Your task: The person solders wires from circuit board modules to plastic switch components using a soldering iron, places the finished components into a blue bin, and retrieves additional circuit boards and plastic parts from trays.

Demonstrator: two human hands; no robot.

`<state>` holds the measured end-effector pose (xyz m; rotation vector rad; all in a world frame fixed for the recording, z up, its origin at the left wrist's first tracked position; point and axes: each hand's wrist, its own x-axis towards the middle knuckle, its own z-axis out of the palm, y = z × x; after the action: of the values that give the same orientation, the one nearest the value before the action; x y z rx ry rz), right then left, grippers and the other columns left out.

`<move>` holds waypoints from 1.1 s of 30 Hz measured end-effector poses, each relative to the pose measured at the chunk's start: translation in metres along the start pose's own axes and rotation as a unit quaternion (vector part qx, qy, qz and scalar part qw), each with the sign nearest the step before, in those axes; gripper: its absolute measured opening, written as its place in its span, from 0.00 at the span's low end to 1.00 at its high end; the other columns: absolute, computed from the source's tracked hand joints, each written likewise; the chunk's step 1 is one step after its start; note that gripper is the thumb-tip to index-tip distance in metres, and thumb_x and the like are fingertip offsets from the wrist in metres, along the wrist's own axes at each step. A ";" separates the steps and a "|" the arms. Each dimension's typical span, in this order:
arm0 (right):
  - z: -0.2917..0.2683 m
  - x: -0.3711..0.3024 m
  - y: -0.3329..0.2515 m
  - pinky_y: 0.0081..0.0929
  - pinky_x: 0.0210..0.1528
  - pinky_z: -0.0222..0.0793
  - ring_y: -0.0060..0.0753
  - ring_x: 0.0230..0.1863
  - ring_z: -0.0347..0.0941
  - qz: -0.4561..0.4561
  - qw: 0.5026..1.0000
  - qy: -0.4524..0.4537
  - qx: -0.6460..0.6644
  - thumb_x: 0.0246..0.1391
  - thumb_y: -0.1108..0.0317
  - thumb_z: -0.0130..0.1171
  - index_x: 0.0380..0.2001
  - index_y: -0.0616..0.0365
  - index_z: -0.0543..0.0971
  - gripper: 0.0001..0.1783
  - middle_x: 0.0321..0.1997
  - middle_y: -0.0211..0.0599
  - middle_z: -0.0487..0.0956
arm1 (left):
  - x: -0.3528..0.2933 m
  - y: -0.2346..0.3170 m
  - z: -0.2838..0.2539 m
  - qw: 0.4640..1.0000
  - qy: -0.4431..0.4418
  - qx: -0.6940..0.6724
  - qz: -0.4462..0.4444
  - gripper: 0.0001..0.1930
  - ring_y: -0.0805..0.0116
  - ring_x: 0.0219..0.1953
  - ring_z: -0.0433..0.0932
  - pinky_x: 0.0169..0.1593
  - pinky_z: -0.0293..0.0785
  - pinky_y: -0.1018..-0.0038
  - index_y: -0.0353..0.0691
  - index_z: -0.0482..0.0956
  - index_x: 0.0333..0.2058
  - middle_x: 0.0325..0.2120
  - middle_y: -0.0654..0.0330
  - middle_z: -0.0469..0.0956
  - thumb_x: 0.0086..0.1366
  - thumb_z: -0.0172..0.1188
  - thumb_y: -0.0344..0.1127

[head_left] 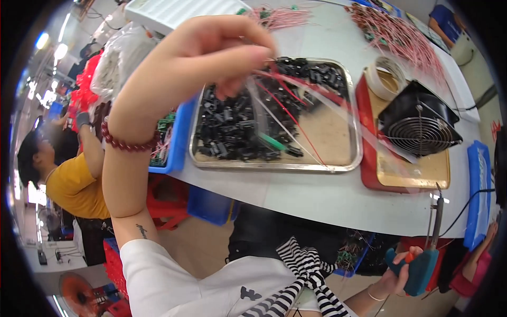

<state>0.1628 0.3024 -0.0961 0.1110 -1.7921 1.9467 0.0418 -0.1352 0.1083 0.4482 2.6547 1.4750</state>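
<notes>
My left hand is raised over a metal tray, thumb and fingers pinched together on thin red and white wires. The wires trail down to the right, smeared by motion. A small green piece shows below them; whether it hangs from the wires I cannot tell. Many small black parts fill much of the tray. At the lower right, beside the table edge, my right hand is wrapped round the handle of a teal soldering gun, its tip pointing up.
Right of the tray, a black fan and a tape roll stand on a red and gold tray. Pink-wired boards lie at the back. A blue bin stands left. Another person in a yellow shirt sits further left.
</notes>
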 end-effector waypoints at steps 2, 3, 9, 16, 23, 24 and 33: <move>0.018 0.006 -0.007 0.19 0.33 0.59 0.24 0.25 0.63 -0.011 1.000 -0.029 0.002 0.44 0.68 0.52 0.48 0.75 0.67 0.28 0.47 0.50 0.68 | -0.050 -0.016 -0.049 0.991 0.099 -0.043 -0.073 0.13 0.86 0.20 0.66 0.24 0.62 0.88 0.36 0.70 0.44 0.21 0.71 0.69 0.64 0.52 0.36; 0.018 0.007 -0.012 0.23 0.40 0.59 0.25 0.24 0.62 0.007 1.000 -0.021 -0.009 0.43 0.67 0.53 0.47 0.74 0.67 0.28 0.46 0.49 0.66 | -0.057 -0.022 -0.063 0.986 0.129 -0.080 -0.061 0.11 0.85 0.22 0.68 0.25 0.64 0.87 0.38 0.71 0.42 0.21 0.71 0.70 0.63 0.54 0.37; 0.030 0.012 -0.013 0.23 0.41 0.59 0.24 0.25 0.63 -0.018 0.999 -0.041 -0.024 0.42 0.68 0.52 0.48 0.74 0.67 0.28 0.45 0.49 0.67 | -0.106 -0.075 -0.139 0.951 0.260 -0.137 -0.101 0.08 0.82 0.27 0.73 0.31 0.70 0.86 0.42 0.72 0.39 0.24 0.69 0.73 0.62 0.54 0.36; 0.041 0.006 -0.021 0.24 0.42 0.59 0.25 0.25 0.64 0.003 0.999 -0.025 -0.033 0.42 0.68 0.51 0.48 0.73 0.67 0.28 0.45 0.48 0.68 | -0.132 -0.146 -0.200 0.910 0.353 -0.162 -0.145 0.05 0.76 0.30 0.76 0.34 0.72 0.83 0.44 0.70 0.36 0.27 0.65 0.76 0.62 0.54 0.35; 0.040 0.000 -0.026 0.19 0.37 0.57 0.22 0.28 0.62 -0.025 0.996 -0.059 -0.066 0.48 0.69 0.45 0.50 0.73 0.66 0.25 0.50 0.46 0.69 | -0.107 -0.226 -0.241 0.906 0.398 -0.092 -0.111 0.10 0.71 0.33 0.78 0.36 0.72 0.79 0.41 0.68 0.36 0.29 0.59 0.78 0.59 0.58 0.35; 0.043 0.000 -0.028 0.19 0.37 0.57 0.22 0.28 0.62 -0.018 0.996 -0.051 -0.076 0.48 0.69 0.46 0.50 0.73 0.66 0.25 0.50 0.46 0.69 | -0.110 -0.243 -0.243 0.890 0.404 0.034 -0.208 0.12 0.70 0.32 0.78 0.36 0.73 0.77 0.39 0.69 0.35 0.27 0.57 0.79 0.56 0.59 0.36; 0.059 0.004 -0.029 0.24 0.36 0.60 0.29 0.25 0.65 -0.022 0.999 -0.002 -0.047 0.42 0.69 0.51 0.46 0.74 0.67 0.26 0.41 0.48 0.71 | -0.136 -0.268 -0.219 0.733 0.334 0.451 -0.386 0.09 0.56 0.32 0.79 0.39 0.74 0.65 0.41 0.80 0.20 0.25 0.52 0.80 0.42 0.63 0.39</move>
<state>0.1555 0.2476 -0.0602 0.1206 -1.8643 1.8307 0.0693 -0.4867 -0.0107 -1.2828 3.1786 -0.0103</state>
